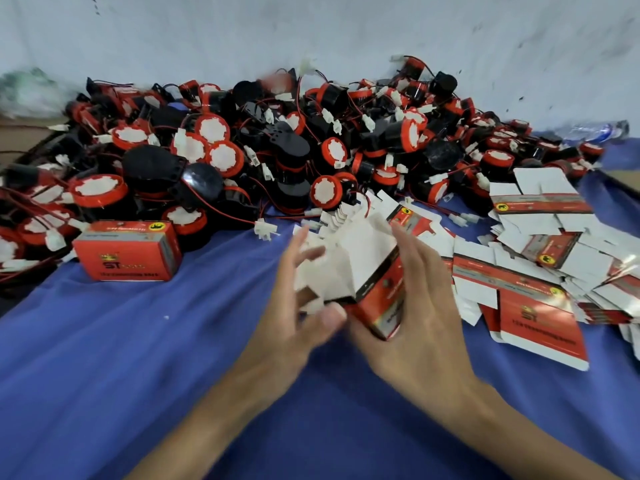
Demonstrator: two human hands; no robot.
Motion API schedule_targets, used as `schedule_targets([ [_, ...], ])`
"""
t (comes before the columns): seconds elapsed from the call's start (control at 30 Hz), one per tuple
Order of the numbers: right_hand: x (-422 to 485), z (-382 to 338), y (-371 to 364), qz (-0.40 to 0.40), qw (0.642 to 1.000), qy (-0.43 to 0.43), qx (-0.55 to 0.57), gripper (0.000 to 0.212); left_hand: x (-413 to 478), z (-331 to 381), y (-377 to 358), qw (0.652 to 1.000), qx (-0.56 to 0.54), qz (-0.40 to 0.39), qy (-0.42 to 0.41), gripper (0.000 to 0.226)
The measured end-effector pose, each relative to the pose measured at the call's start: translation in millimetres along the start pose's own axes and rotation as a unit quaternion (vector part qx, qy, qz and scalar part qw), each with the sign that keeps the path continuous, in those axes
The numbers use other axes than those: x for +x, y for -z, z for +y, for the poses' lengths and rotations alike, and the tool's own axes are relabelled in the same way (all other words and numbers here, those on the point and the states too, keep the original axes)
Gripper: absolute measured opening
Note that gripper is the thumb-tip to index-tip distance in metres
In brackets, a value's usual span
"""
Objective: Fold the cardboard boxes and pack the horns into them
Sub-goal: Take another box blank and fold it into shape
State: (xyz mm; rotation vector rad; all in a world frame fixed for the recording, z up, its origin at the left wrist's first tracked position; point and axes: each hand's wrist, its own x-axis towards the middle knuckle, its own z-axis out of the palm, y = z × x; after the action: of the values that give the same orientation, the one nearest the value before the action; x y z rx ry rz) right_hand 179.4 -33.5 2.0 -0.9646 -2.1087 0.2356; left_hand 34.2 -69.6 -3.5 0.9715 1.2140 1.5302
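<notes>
Both hands work on one half-erected carton (pixel 367 271) held just above the blue cloth (pixel 138 358), between the pile of horns (pixel 242 143) and the camera. The right hand (pixel 415 317) cups the red printed side, its fingers (pixel 412 251) curled along the panel and gripping it. The left hand (pixel 294 317) supports the white inner side, thumb pressed at the lower corner and fingers spread loosely against the flaps.

To do this step well, I judge that the right hand should keep the walls squared while the left tucks the small white flaps in first, then the larger closing flap, so the end locks without creasing. One end should be left open for a horn and its wire.

One finished box (pixel 128 251) lies on the cloth to the left, touching the pile's edge. Flat unfolded cartons (pixel 540 282) lie fanned out on the right. The counter is draped in the blue cloth; behind the pile rises a pale, scuffed wall (pixel 311 29).
</notes>
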Motion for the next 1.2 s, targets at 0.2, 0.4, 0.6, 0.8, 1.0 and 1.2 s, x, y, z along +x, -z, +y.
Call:
schedule_targets([
  [0.2, -7.0, -7.4, 7.5, -0.085, 0.988, 0.031, 0.122, 0.077, -4.9, -10.3, 15.5, 0.999, -0.011, 0.016, -0.043, 0.077],
  [0.4, -1.3, -3.0, 2.6, -0.139, 0.883, -0.193, 0.404, 0.046, -3.4, -3.1, 28.5, 0.996, 0.023, -0.077, -0.032, 0.047],
  [0.6, 2.9, 2.2, 1.2, -0.148, 0.785, -0.269, 0.538, 0.039, -6.4, -4.1, 26.6, 0.995, -0.002, -0.096, -0.02, 0.06],
  [0.8, 2.4, 1.9, -5.2, -0.088, 0.768, -0.302, 0.558, 0.038, -6.3, -9.8, 16.3, 0.999, -0.031, -0.03, 0.002, 0.041],
  [1.0, 1.5, -0.7, -7.0, -0.098, 0.749, -0.325, 0.57, 0.048, -5.8, -10.2, 18.8, 0.999, 0.007, -0.031, 0.001, 0.015],
  [1.2, -1.7, -5.0, -8.3, -0.124, 0.797, -0.264, 0.53, 0.038, -8.3, -10.6, 22.2, 0.996, 0.027, -0.057, 0.056, 0.059],
])
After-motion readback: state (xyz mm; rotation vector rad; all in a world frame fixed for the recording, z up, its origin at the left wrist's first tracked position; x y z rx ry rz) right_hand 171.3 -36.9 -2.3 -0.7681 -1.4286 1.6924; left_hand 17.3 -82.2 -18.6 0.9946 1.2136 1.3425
